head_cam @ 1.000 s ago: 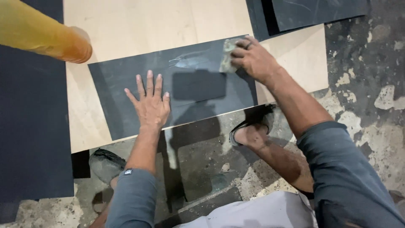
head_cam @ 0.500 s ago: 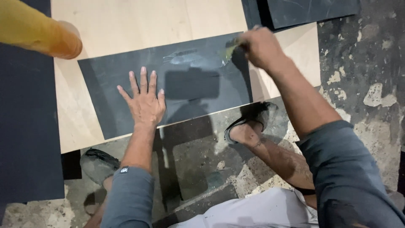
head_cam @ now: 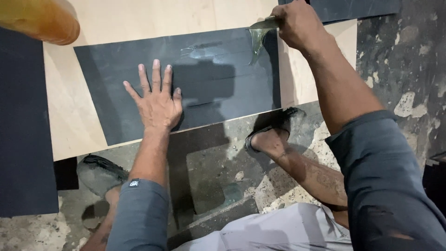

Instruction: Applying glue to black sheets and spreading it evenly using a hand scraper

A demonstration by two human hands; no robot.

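Flat, left hand (head_cam: 157, 106) on dark sheet (head_cam: 218, 88)

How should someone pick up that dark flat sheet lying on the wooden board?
The dark grey flat sheet lies flush on the pale plywood board, so there is nothing to grab from above. Best is probably its near long edge, which sits close to the board's front edge: slide it slightly over, then pinch from the person's side.

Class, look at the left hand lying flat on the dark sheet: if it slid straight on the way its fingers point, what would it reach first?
The left hand points up the dark sheet. It would probably first meet the glossy wet smear, then the pale board beyond.
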